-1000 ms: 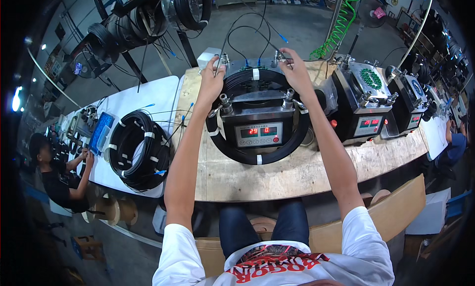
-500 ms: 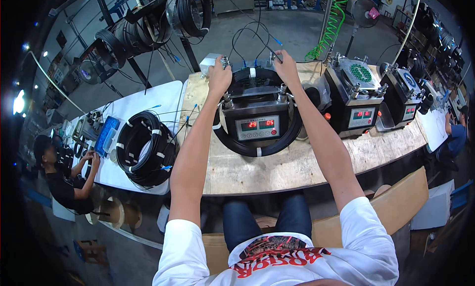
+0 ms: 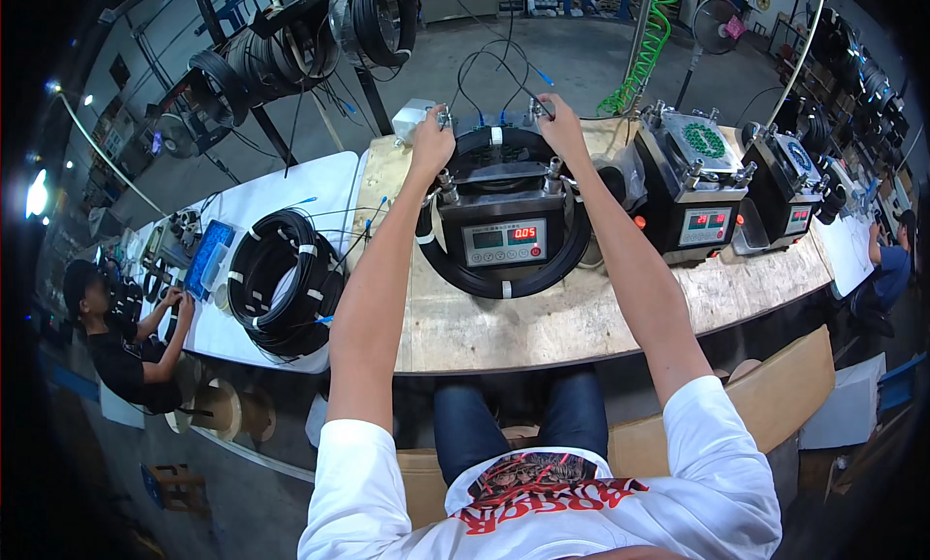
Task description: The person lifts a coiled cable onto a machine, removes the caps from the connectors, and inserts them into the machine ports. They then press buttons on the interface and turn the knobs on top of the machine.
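A machine with a dark body and a silver front panel [image 3: 505, 246] stands in front of me on the wooden bench, its display lit red. Around it lies a ring of black cable [image 3: 441, 279] bound with white ties. At the far left corner my left hand [image 3: 432, 145] is closed around a metal clamp post [image 3: 445, 118], its fingertips partly hidden. My right hand [image 3: 562, 134] pinches the matching clamp post [image 3: 535, 109] at the far right corner. Between my hands, thin cables with blue connectors [image 3: 506, 118] run from the back of the machine.
Two similar machines [image 3: 704, 229] [image 3: 797, 221] stand to the right. On the white table at left are a thick black cable coil [image 3: 281, 284] and a blue tray [image 3: 210, 258]. One co-worker [image 3: 126, 337] sits left, another [image 3: 896, 260] right. Cable spools [image 3: 373, 22] hang beyond the bench.
The left part of the red display has gone dark, and its right part shows a different reading. Both hands stay at the same posts, with hardly any shift.
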Action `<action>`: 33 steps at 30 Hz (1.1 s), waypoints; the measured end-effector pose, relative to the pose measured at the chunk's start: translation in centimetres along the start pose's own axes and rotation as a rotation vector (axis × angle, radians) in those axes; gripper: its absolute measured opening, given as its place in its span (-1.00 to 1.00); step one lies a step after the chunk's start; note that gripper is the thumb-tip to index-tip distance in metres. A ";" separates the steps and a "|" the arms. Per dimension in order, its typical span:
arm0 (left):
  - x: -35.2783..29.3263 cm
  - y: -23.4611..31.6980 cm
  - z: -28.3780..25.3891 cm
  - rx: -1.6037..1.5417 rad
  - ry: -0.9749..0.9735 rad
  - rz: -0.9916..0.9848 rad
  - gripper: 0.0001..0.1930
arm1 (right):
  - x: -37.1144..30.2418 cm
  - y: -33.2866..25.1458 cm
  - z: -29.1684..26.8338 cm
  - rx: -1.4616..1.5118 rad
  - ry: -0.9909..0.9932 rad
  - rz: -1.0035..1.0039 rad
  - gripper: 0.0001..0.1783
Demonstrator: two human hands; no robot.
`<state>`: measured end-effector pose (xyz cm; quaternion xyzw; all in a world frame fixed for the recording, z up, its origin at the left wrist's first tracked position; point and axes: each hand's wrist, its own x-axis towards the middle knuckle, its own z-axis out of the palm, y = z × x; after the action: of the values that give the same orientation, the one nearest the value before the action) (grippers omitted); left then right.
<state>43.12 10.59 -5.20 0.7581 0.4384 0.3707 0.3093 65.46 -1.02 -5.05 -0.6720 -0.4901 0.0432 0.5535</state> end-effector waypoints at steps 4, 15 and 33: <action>0.4 -0.8 0.5 -0.032 -0.016 0.060 -0.52 | 0.2 0.4 -0.2 0.123 -0.045 -0.060 -0.64; -0.4 -0.6 0.4 -0.098 -0.004 0.131 -0.51 | 1.0 0.7 0.3 -0.002 -0.028 0.005 -0.59; 1.9 0.2 -0.8 0.146 -0.076 0.084 -0.43 | 1.3 1.0 0.0 0.065 -0.077 -0.123 -0.51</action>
<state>43.13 12.34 -4.06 0.8098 0.4200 0.3215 0.2539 66.75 -0.02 -5.22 -0.6202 -0.5498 0.0509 0.5572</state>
